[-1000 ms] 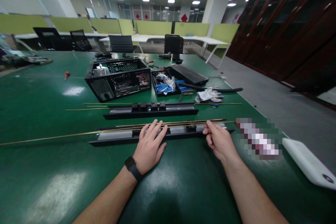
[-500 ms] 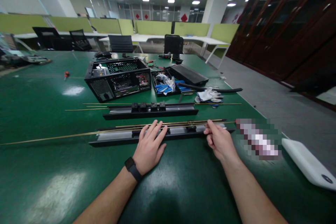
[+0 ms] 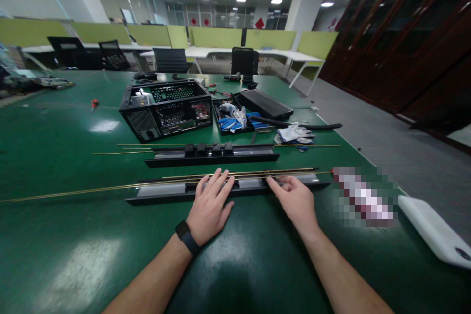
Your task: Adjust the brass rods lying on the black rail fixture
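Note:
In the head view, my left hand point(image 3: 210, 202) lies open, fingers stretched over the near black channel point(image 3: 154, 198) and the thin brass-coloured rods point(image 3: 99, 189) along it. The left wrist wears a black watch. My right hand point(image 3: 295, 201) is closed at the channel's right part, thumb and fingers pinching a small black block point(image 3: 267, 175), which they partly cover. Another dark block is half hidden under my left fingers. Behind lies a second black channel point(image 3: 162, 161) with several black blocks point(image 3: 201, 148) on it and brass-coloured rods alongside.
Farther back on the green table point(image 3: 55, 157) stand an opened black computer case point(image 3: 142, 125) and a black tray point(image 3: 241, 130) with gloves. A white glove point(image 3: 294, 133) lies right of it, by a black strip point(image 3: 324, 126). A white device point(image 3: 430, 230) rests at the right edge.
My right hand has moved left along the near channel, from the rods' right part to the small black block. My left hand has stayed in place.

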Available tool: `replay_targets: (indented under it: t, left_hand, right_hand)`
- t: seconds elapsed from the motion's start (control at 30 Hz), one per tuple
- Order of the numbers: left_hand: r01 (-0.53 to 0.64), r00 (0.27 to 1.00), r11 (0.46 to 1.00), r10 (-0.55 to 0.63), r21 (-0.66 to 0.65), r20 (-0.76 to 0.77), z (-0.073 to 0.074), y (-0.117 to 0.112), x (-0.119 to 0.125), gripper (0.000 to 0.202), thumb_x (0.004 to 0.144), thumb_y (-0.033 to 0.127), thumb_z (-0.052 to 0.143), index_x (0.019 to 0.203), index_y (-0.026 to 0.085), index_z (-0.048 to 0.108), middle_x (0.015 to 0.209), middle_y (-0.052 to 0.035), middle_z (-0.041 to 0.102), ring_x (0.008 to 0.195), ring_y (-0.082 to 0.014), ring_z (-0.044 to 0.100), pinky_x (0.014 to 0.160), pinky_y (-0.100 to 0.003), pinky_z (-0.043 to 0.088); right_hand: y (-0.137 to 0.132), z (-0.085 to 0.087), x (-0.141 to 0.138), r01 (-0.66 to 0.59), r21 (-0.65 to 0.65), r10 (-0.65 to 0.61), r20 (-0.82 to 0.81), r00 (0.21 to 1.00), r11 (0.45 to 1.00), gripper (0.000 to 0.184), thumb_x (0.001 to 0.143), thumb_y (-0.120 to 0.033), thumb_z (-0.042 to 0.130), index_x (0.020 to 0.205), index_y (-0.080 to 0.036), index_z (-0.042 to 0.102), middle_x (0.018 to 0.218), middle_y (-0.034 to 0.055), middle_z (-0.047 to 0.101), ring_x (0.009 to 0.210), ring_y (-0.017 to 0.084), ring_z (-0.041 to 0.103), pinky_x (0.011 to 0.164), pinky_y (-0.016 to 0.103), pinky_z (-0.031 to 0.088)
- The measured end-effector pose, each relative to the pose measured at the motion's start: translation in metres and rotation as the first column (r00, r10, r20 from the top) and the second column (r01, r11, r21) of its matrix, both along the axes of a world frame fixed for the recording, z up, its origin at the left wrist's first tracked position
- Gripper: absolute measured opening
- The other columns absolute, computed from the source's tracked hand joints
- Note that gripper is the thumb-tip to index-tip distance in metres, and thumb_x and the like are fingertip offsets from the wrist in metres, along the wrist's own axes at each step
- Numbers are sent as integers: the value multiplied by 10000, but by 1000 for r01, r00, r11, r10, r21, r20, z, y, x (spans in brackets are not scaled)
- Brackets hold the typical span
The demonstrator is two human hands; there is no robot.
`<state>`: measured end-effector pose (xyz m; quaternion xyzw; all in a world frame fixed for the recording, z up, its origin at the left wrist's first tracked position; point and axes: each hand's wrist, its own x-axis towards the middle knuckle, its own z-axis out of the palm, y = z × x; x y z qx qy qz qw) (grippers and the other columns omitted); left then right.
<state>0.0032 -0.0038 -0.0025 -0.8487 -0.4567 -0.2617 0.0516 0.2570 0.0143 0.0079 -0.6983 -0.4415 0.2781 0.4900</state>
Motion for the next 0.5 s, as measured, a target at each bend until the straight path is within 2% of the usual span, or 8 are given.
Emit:
replay_targets:
  t: [0.1,0.17,0.33,0.5]
  left_hand:
    - [-1,1000,1000,1,0,-3,0,0,0,603,979,268,554,1555,195,390,1610,-118,410,1525,-305,311,1226,-533,228]
    - [0,1000,1000,0,1,-3,1,0,0,607,976,263,558,1555,198,390,1606,-121,417,1522,-308,318,1223,-536,232]
    - [4,1000,1000,-4,-3,6,1,-1,0,617,970,257,562,1559,205,386,1606,-121,416,1522,-309,317,1225,-536,233]
    - [5,1000,1000,-5,3,10,0,0,0,635,961,253,574,1565,216,381,1604,-120,420,1520,-312,323,1224,-540,239]
  right_hand:
    - [-2,-5,-5,-15,28,3,376,927,1000,457,747,-634,772,907,-208,737,568,-1,625,562,201,619,568,299,426]
    - [-2,-8,-6,-21,44,-3,484,875,999,438,792,-632,728,929,-217,741,593,5,643,590,216,639,596,312,427]
    - [0,-15,-6,1,107,-64,588,806,994,358,837,-584,693,869,-228,714,618,15,655,599,224,645,605,317,414]
    - [1,-14,-4,22,117,-88,594,800,993,353,840,-591,677,817,-239,683,622,30,661,593,229,641,601,319,411]
